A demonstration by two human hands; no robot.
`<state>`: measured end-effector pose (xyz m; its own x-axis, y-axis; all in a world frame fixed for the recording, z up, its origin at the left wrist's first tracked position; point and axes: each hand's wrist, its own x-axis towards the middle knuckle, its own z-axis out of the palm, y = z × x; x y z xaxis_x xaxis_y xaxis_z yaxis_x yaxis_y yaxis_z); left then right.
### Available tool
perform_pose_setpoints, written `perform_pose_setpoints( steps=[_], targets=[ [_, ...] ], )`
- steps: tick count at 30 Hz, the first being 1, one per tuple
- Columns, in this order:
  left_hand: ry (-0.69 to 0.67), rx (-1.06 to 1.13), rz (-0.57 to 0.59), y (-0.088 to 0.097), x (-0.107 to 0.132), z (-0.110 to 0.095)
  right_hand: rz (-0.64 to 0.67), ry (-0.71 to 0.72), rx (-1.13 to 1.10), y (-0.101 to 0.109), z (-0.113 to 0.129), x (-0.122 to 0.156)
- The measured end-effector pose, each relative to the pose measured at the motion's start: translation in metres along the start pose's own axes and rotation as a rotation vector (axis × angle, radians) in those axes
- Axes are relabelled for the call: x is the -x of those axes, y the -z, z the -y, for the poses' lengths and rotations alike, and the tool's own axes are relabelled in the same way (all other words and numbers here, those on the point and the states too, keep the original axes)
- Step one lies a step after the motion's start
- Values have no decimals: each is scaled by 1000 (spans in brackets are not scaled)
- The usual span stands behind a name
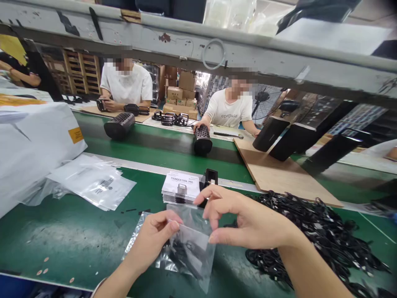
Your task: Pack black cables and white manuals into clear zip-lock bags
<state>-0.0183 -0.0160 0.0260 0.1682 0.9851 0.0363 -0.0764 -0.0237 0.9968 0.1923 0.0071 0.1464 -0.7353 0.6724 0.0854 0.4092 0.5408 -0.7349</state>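
Observation:
A clear plastic bag [203,252] hangs from my left hand [159,231], whose thumb and fingers pinch its upper edge. Inside show a pale booklet and something dark, perhaps a coiled cable. On the right of the bag, my right hand [238,217] is open, with curved fingers apart from the thumb. Its thumb tip is at the bag's right edge; I cannot tell whether it touches. Just behind both hands lies a stack of printed booklets [180,184]. A small black object [211,176] stands beside that stack, partly hidden by my right hand.
Black cables [310,236] form a large heap at right. Flat clear bags [96,182] lie at left beside a big white sack [34,145]. Across the green belt [161,145], co-workers handle black speakers [203,140]. A wooden board [279,174] carries more speakers. A metal beam [173,37] crosses overhead.

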Motion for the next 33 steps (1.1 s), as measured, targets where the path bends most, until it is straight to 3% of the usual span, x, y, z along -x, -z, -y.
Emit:
perform_pose_setpoints(
  steps=[2,4,5,8,10,16,21,25,30,33],
  targets=[
    [-23,-137,-73,-3,1,-2,-182,-102,-94,-15,-15,10],
    [-38,-220,-124,-6,1,-3,-455,-220,-220,-40,-33,18],
    [-44,-239,-142,-7,1,-2,-530,-231,-288,-55,-41,20],
    [-34,-226,-176,-10,-1,3,-594,-358,-499,-94,-60,19],
    [-12,-182,-200,-10,-3,6,-649,-424,-554,-107,-66,16],
    [40,-123,-287,-9,-9,7,-714,-360,-615,-99,-64,8],
    [17,-106,-288,-7,-11,9,-751,-330,-575,-93,-64,5],
    [77,-125,-196,-3,-14,9,-600,-328,-550,-90,-72,6],
    [71,-231,-27,3,-17,3,-555,-312,-508,-84,-81,11],
    [112,-98,-42,4,-15,1,-524,-245,-439,-82,-85,15]
  ],
)
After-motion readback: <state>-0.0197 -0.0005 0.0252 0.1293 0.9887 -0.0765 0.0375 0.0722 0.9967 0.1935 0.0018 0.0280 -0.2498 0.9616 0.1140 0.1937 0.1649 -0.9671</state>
